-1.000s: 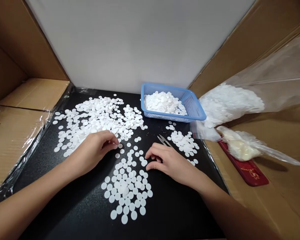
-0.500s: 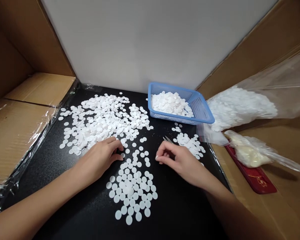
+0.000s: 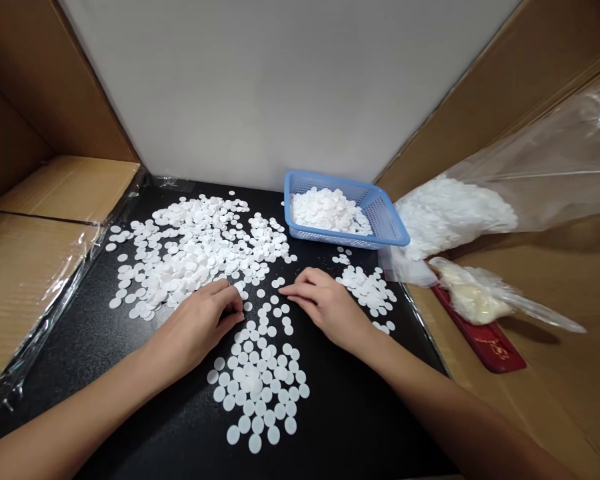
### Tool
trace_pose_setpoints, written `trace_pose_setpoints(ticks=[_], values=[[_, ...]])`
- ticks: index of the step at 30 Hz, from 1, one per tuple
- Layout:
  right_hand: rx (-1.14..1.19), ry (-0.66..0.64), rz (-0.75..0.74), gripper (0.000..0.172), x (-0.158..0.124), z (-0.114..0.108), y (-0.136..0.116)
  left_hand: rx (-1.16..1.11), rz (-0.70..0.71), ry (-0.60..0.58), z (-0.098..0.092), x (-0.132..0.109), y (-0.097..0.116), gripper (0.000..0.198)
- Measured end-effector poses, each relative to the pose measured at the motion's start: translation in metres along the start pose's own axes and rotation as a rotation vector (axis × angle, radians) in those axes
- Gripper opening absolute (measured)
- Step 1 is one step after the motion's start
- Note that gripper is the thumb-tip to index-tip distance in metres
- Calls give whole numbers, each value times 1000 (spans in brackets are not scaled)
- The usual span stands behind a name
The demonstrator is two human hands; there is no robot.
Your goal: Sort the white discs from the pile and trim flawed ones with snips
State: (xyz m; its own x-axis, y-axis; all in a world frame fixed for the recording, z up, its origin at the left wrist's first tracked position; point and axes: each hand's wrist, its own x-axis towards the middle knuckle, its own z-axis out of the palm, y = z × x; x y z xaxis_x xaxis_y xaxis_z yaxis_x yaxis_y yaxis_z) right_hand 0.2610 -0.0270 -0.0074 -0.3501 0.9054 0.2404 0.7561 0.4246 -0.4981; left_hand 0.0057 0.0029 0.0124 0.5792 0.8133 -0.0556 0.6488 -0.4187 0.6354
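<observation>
White round discs lie loose on the black tabletop (image 3: 145, 373): a large heaped pile (image 3: 195, 247) at the back left, a spread group (image 3: 257, 387) in front and a small pile (image 3: 367, 290) at the right. My left hand (image 3: 205, 317) rests at the near edge of the large pile, fingers curled, with a gap between thumb and forefinger. My right hand (image 3: 325, 303) reaches in from the right, fingers stretched toward a few single discs (image 3: 277, 283) between the groups. Its fingertips are at or very near one disc; whether they touch it I cannot tell.
A blue plastic basket (image 3: 397, 233) partly filled with white discs stands at the back right. Beyond it lies a clear bag of white pieces (image 3: 450, 213). A small bag with pale yellow contents (image 3: 477, 297) sits on a red case (image 3: 505, 353). Cardboard (image 3: 45, 267) borders the table.
My right hand has moved left and slightly forward, its fingers straightening toward the discs. The left hand stays almost in place. The view has shifted a little to the right.
</observation>
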Motion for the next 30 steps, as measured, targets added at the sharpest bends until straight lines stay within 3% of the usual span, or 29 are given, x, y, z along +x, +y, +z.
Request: trace_pose_setpoints(ticks=[5, 9, 11, 13, 15, 19, 21, 26, 30], values=[[-56, -93, -31, 13, 16, 8, -13, -61, 41, 58, -1, 4, 8, 13], [279, -44, 157, 12, 14, -3, -19, -232, 30, 28, 5, 18, 26, 18], [458, -4, 276, 7, 9, -11, -19, -411, 12, -23, 11, 29, 38, 17], [547, 6, 332, 13, 3, -19, -14, -608, -27, -63, 17, 41, 49, 12], [442, 29, 326, 18, -5, -28, -3, -777, -77, -83, 22, 53, 58, 14], [-169, 82, 296, 7, -20, -36, 23, -992, -163, -145, 27, 72, 71, 23], [-311, 65, 302, 3, -25, -36, 32, -1050, -216, -158, 26, 77, 76, 20], [-257, 42, 315, 16, -26, -33, 38, -1177, -354, -166, 21, 84, 85, 15], [-130, 170, 292, 28, -28, -37, 38, -1250, -422, -152, 21, 85, 85, 16]])
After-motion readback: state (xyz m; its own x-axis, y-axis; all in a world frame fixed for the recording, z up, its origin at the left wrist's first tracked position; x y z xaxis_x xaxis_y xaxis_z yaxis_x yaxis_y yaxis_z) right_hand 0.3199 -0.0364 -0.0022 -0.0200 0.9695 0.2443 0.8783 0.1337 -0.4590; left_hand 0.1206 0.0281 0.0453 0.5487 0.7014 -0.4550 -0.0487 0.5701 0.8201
